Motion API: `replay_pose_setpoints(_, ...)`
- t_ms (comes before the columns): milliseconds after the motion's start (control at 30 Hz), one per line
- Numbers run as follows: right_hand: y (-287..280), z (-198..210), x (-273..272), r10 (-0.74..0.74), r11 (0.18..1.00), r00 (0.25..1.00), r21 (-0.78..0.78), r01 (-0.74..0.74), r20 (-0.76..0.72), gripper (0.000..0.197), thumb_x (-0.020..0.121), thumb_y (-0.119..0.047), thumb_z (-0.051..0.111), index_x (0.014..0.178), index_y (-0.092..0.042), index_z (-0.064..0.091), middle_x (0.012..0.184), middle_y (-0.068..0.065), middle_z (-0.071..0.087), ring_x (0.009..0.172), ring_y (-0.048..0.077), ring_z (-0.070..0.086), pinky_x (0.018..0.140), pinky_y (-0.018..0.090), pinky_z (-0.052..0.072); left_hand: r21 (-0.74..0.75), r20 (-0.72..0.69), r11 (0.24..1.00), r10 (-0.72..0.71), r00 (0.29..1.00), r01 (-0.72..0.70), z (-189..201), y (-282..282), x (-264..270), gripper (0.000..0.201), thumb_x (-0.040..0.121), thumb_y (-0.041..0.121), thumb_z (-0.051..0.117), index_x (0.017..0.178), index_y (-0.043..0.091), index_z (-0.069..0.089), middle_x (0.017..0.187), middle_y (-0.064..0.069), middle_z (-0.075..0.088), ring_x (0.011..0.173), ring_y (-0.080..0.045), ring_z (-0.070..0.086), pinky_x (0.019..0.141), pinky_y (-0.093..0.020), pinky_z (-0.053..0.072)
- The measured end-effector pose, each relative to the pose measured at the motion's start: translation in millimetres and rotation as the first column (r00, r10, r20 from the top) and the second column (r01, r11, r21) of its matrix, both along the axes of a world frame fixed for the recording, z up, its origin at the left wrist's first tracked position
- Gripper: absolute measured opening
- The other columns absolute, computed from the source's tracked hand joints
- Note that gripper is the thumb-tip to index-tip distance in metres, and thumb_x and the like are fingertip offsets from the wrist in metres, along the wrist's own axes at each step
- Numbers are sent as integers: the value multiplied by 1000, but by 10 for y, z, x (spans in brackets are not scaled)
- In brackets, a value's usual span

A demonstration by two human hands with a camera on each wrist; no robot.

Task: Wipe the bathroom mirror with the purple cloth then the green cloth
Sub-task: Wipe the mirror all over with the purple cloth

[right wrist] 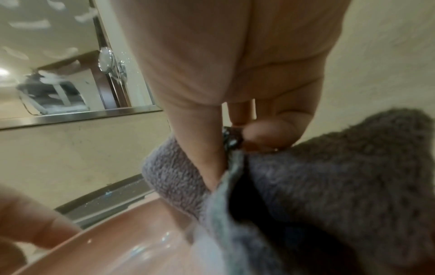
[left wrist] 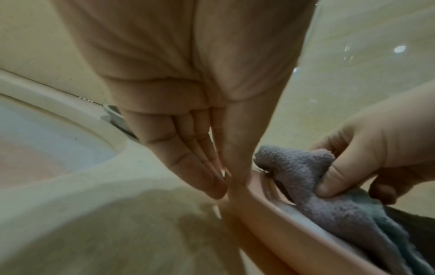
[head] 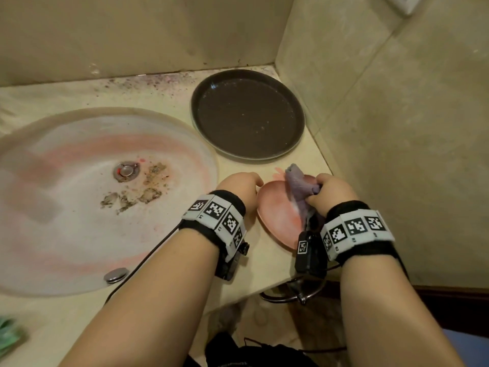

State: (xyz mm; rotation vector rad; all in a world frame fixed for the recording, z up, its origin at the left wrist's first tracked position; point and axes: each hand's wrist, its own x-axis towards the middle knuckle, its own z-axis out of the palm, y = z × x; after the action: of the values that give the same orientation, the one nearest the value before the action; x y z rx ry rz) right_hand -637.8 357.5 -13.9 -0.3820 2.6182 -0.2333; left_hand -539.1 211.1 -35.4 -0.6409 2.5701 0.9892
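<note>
At the surface's near right corner, right of the sink point(head: 105, 202), a pink dish point(head: 275, 213) holds the purple cloth point(head: 299, 186), clamped in right hand point(head: 333, 193) fingers. Left hand point(head: 238, 189) fingers, straight, steady the dish rim. Mirror point(right wrist: 58, 61) apparently unwiped; green cloth point(head: 8, 337) untouched, near left.

Stained counter point(head: 164, 99): dark tray point(head: 248, 115), pink dish point(head: 275, 210), seemingly wet.

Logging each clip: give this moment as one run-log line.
right hand: grips fluffy purple cloth over pink plastic dish | left hand: straight fingers at dish rim | mirror wiping: not begun
</note>
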Motion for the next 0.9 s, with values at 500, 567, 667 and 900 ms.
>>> replay_pose_setpoints(500, -19, 70, 30, 68, 997, 996, 40, -70, 55, 23, 87, -12, 58, 109, -8, 55, 104, 15, 62, 97, 31, 59, 77, 33, 45, -21, 19, 1000, 11, 1000, -10, -1, 31, -5, 41, 88, 13, 56, 128, 18, 53, 116, -2, 64, 106, -20, 58, 92, -30, 45)
replay_pose_setpoints(567, 0, 68, 40, 60, 998, 995, 29, -63, 74, 23, 88, -12, 57, 110, -8, 55, 98, 14, 61, 91, 29, 58, 73, 30, 43, -21, 16, 1000, 13, 1000, -13, -7, 31, 1, 41, 88, 14, 56, 129, 18, 52, 116, -2, 63, 106, -21, 58, 92, -30, 45)
replay_pose_setpoints(667, 61, 169, 4, 5, 999, 997, -40, -2, 72, 10, 87, -12, 58, 97, -13, 56, 89, 10, 58, 83, 25, 56, 70, 30, 41, -29, 4, 999, 22, 1000, -22, -27, 34, 15, 39, 89, 15, 55, 128, 19, 53, 115, -1, 64, 105, -21, 58, 90, -30, 46)
replay_pose_setpoints(900, 298, 516, -102, -28, 970, 1000, -242, 26, -3, 26, 86, -3, 58, 111, -11, 60, 98, 13, 63, 92, 27, 59, 74, 27, 39, -67, 5, 998, 16, 1000, -16, -59, 65, 11, 38, 91, 15, 52, 129, 18, 52, 117, -3, 62, 105, -21, 58, 89, -29, 45)
